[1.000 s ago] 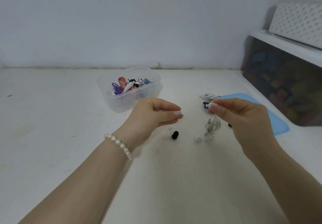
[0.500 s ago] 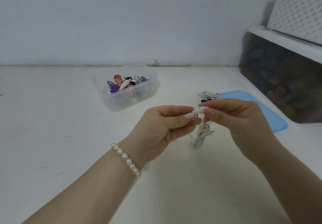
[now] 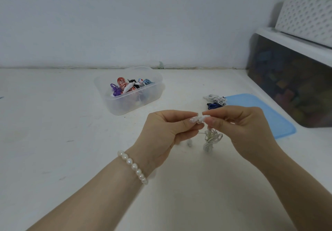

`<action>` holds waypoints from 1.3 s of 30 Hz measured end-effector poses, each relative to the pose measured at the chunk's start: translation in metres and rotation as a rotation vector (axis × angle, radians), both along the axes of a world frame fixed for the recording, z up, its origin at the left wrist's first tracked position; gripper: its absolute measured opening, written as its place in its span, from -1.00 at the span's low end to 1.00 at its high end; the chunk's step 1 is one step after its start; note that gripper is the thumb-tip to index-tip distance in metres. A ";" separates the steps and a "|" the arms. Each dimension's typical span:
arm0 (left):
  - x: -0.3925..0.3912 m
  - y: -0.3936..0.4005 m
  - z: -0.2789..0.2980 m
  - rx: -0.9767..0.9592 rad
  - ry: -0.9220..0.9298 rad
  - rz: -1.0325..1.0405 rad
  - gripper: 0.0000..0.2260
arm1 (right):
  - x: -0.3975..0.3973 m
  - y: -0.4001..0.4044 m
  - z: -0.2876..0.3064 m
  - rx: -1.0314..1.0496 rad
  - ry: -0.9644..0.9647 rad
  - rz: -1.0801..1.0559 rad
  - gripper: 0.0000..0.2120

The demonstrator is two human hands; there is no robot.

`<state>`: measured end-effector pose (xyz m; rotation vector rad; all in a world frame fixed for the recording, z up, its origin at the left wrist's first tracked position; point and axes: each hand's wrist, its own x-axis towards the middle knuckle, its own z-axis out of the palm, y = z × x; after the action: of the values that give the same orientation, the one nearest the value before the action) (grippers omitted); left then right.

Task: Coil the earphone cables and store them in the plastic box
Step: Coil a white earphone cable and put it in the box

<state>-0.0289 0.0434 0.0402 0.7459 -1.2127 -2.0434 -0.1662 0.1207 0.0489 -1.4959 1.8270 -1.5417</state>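
- As far as writing went, nothing readable showed up anywhere, no brand or label on the plastic box (image 3: 133,103), the lid or the earphones.
- Both hands met above the middle of the white table (image 3: 53,140). The left hand (image 3: 167,133) pinched one end of the white earphone cable (image 3: 211,138) between thumb and forefinger, other fingers curled under.
- The right hand (image 3: 240,128) pinched the same end from the other side, fingertips nearly touching the left ones. Pretty tight pinch on both, no spread at all.
- The rest of that cable hung below the fingers as a loose tangled bundle, just off the tabletop or barely touching, honestly couldn't tell which.
- The clear box sat farther back and left of the hands, well apart, lid off, already holding coiled earphones in purple, red-and-white stripes, black and blue.
- Two more bundles, one white (image 3: 216,99) and one dark blue (image 3: 213,105), lay just behind the right hand, beside the edge of a flat blue lid (image 3: 260,112).
- A dark storage bin (image 3: 291,85) with a white basket on top crowded the right edge; the left and near table was wide open.
- Pearl bracelet (image 3: 133,167) on the left wrist.
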 end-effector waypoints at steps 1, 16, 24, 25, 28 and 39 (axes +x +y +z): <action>0.000 0.000 0.000 -0.001 0.005 0.009 -0.91 | 0.000 0.000 0.000 0.003 0.012 -0.006 -0.88; -0.002 0.004 -0.001 0.048 0.035 0.046 -0.90 | 0.003 0.000 -0.001 -0.037 0.076 -0.039 -0.74; -0.002 0.004 0.000 0.112 0.052 0.035 -0.90 | 0.004 0.000 -0.008 -0.053 0.169 -0.110 -0.77; -0.002 0.004 0.000 0.116 0.058 0.034 -0.90 | 0.005 -0.001 -0.008 -0.064 0.178 -0.120 -0.77; -0.003 0.005 0.000 0.116 0.069 0.039 -0.90 | 0.006 -0.001 -0.011 -0.108 0.191 -0.154 -0.80; -0.001 0.002 0.001 0.020 0.072 0.035 -0.84 | 0.003 -0.002 -0.002 -0.092 -0.118 -0.112 -0.92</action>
<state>-0.0301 0.0450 0.0415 0.6924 -1.1336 -2.0389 -0.1629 0.1182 0.0468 -1.3305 1.8225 -1.7499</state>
